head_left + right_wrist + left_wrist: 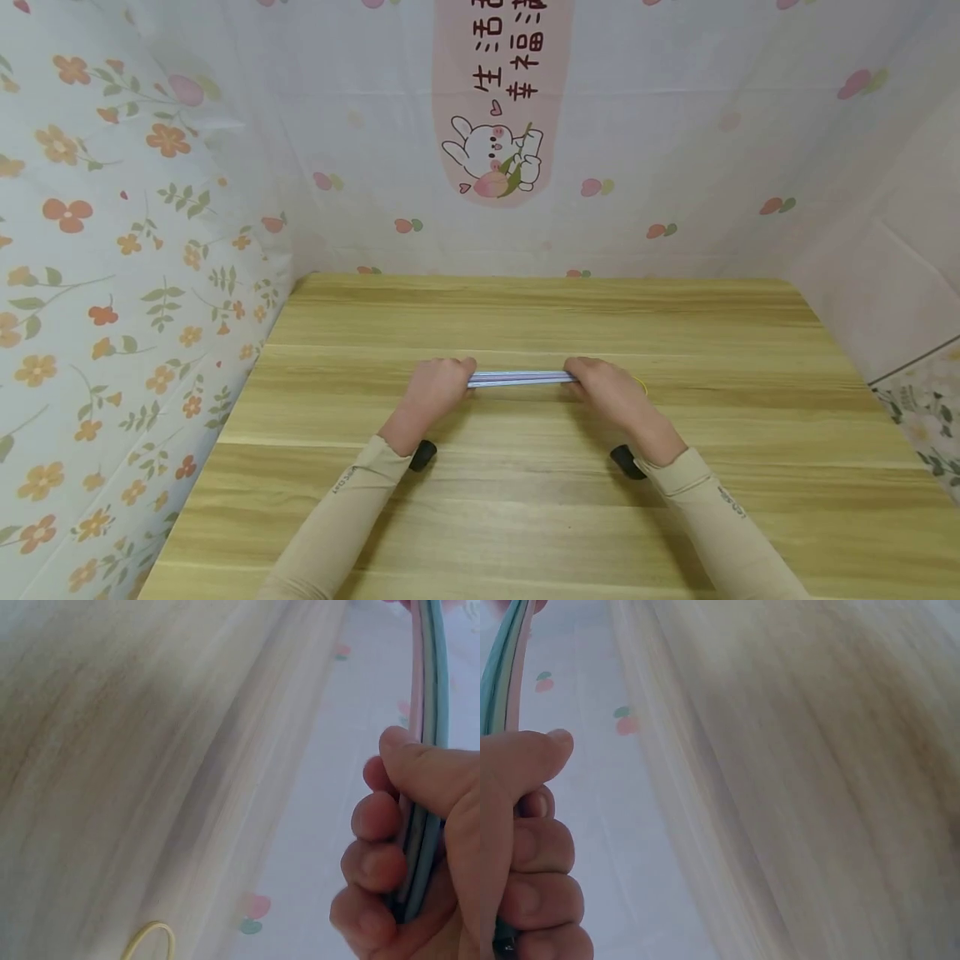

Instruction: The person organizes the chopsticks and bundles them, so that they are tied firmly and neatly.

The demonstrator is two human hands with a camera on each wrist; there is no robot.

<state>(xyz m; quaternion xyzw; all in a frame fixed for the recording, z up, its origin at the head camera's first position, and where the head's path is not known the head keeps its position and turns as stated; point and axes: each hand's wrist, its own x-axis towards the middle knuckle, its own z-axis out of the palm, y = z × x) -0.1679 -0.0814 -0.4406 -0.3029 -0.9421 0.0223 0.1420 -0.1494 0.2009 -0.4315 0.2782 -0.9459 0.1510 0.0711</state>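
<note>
A bundle of slim pastel sticks stretches sideways between both hands, above the wooden table. My left hand grips one end, its fingers curled round it and the thumb along the side. The right hand holds the other end the same way. Blue, green and pink lengths of the sticks lie side by side in the right wrist view, their lower ends against the palm. Whether they are pencils or plain rods I cannot tell. Beside the right hand lies a thin yellow loop, like a rubber band.
The wood-grain table runs back to a white patterned cloth with a rabbit drawing. A flowered cloth hangs along the left side. Small black devices sit under the wrists, by the beige sleeves.
</note>
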